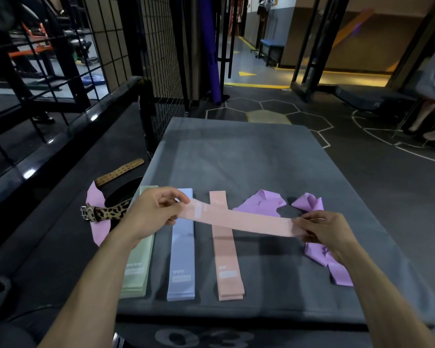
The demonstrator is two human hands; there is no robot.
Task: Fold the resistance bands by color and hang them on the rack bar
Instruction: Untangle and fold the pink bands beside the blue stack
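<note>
Holding 1 pink band (239, 221), left hand (152, 213), right hand (324, 231), 3 flat stacks

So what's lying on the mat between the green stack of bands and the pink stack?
In the head view, a blue stack lies between the green stack and the pink stack, parallel to both, with bare strips of mat on either side.

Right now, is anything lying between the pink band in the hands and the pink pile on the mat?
Nothing visible. The left hand and right hand pinch the pink band stretched in the air directly over the pink pile. Only open space shows between them; the purple bands lie to the side.
</note>
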